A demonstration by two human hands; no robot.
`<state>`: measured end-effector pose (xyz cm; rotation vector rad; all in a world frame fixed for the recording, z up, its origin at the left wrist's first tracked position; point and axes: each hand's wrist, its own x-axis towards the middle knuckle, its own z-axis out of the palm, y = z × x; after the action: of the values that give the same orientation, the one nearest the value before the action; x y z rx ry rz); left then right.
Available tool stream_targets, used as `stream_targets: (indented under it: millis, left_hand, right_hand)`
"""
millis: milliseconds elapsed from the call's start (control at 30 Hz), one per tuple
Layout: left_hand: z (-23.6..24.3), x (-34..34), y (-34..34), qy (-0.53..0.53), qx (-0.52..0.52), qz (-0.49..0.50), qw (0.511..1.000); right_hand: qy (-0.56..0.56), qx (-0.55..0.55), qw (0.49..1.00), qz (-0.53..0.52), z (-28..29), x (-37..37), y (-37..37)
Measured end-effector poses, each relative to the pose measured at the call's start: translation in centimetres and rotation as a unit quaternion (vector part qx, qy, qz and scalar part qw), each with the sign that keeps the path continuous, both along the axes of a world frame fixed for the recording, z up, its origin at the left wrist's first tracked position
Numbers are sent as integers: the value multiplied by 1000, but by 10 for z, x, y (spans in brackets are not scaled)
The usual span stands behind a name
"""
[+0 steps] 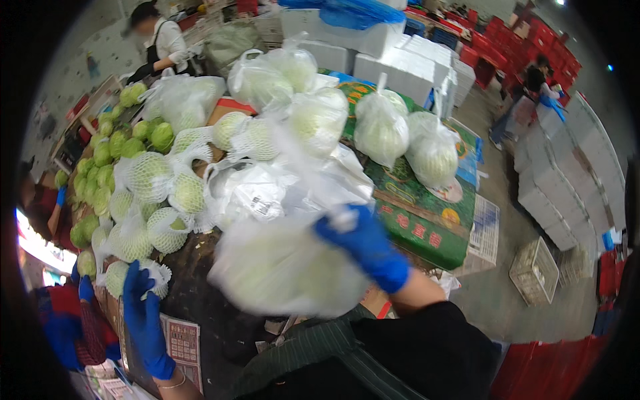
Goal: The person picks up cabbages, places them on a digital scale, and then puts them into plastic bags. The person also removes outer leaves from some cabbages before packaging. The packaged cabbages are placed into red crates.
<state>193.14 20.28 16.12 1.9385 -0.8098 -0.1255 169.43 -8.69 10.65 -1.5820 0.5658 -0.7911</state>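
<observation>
Plastic bag [230,250]: pale-green produce [300,277] inside | right hand [367,247] clamped on neck | left hand [145,327] spread

Held bag [287,270]: thin, translucent plastic, slight sheen. Gloves [368,248]: smooth, rubbery. Nets [148,177]: white foam mesh. Boxes [395,72]: matt, foam-like. Sleeve [433,347]: matt black cloth. Crate [527,283]: plastic lattice. Strap [343,340]: striped cloth.

A dull grey floor [497,190] stretched along the right, where tall stacks of white, box-shaped containers [560,180] stood near a pale, lattice-sided plastic crate [527,268]. Farther back, bright red crates [540,40] were piled high; a small white light [561,3] shone above.
</observation>
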Motion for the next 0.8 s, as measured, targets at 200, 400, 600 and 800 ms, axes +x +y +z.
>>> stream_targets:
  millis: [200, 400, 600, 800]
  left_hand:
    - [-29, 3, -14, 217, -55, -28, 974]
    - [-53, 1, -49, 267, -52, -77, 959]
    - [-80, -2, -51, 298, -53, -71, 950]
    - [-100, -8, -32, 338, -96, 18, 936]
  right_hand:
    - [-33, -41, 962, -269, -19, -97, -114]
    - [286, -215, 866, -348, -108, -143, -225]
    - [381, -235, 840, -306, -105, -153, -251]
    - [519, -232, 757, -324, 0, -131, -235]
